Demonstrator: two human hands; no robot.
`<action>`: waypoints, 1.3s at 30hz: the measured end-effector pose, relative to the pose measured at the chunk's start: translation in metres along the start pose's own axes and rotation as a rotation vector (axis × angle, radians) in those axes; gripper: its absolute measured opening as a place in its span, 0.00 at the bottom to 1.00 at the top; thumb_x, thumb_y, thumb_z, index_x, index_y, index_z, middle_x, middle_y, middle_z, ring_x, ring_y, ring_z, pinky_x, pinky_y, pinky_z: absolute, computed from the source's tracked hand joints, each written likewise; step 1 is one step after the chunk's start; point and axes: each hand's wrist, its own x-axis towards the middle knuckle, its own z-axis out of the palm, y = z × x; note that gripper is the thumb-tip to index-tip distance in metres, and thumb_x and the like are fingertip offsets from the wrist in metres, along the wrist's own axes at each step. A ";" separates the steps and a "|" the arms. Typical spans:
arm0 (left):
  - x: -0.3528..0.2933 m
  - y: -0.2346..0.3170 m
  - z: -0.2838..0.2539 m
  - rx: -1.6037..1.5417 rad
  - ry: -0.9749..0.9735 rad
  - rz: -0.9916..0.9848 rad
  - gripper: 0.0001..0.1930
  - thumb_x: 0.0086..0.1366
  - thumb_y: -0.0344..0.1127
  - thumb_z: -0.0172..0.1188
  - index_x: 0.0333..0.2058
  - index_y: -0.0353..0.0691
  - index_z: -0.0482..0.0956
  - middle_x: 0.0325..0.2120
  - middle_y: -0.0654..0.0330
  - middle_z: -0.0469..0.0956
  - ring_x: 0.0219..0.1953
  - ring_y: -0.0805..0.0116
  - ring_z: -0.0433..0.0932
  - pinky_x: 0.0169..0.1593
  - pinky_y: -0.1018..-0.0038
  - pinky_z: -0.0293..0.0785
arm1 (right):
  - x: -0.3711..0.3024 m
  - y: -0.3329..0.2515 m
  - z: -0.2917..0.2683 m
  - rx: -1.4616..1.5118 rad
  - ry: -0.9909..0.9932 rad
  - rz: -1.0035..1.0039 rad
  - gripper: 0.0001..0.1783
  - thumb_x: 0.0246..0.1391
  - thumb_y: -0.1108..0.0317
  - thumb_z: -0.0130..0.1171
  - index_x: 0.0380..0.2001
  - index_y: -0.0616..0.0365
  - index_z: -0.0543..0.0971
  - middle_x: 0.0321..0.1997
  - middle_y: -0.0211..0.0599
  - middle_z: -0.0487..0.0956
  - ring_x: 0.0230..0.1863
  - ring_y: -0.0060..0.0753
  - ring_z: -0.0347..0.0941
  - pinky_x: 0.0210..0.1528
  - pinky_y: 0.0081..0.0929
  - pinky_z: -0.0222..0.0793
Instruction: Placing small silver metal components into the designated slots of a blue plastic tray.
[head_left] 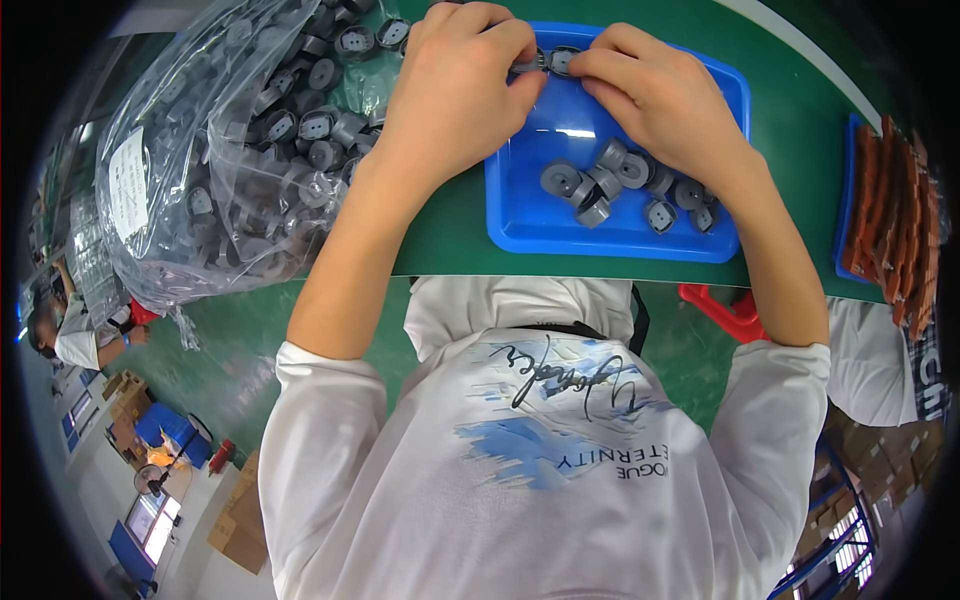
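Note:
Over the far left corner of a blue plastic tray [510, 235], my left hand [462, 85] is closed, thumb and forefinger on a grey round plastic part [532, 64] that its fingers partly cover. Just beside it, my right hand [655, 95] pinches another grey round plastic part [562, 61], whose pale inner face shows. The two parts are close together; I cannot tell if they touch. Beneath my right hand, several grey round parts [600, 180] lie in a loose heap on the tray's near right floor.
Left of the tray, a large clear plastic bag [165, 245] full of the same grey parts spreads over the green table [445, 235]. A second blue tray [848, 200] with stacked orange-brown pieces [890, 220] stands at the right edge. Another person [85, 330] is at far left.

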 end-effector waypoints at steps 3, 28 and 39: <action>-0.006 0.018 -0.018 -0.010 0.006 -0.085 0.13 0.58 0.31 0.66 0.42 0.34 0.81 0.48 0.44 0.78 0.54 0.42 0.74 0.59 0.57 0.70 | -0.006 0.001 -0.014 0.036 0.048 0.063 0.11 0.57 0.71 0.65 0.44 0.55 0.84 0.43 0.37 0.80 0.41 0.44 0.80 0.43 0.34 0.76; -0.034 0.046 0.014 0.071 -0.177 0.028 0.28 0.62 0.29 0.64 0.61 0.28 0.71 0.60 0.37 0.72 0.63 0.38 0.69 0.66 0.53 0.66 | -0.158 -0.101 -0.017 0.722 0.251 0.987 0.25 0.61 0.79 0.61 0.61 0.67 0.70 0.36 0.34 0.79 0.32 0.19 0.79 0.34 0.17 0.75; 0.014 0.024 0.019 0.050 -0.172 0.156 0.27 0.63 0.37 0.63 0.57 0.28 0.74 0.61 0.36 0.70 0.65 0.37 0.66 0.69 0.55 0.62 | -0.093 -0.135 0.008 1.098 -0.040 0.554 0.31 0.59 0.74 0.65 0.65 0.64 0.70 0.45 0.44 0.86 0.42 0.30 0.85 0.48 0.28 0.79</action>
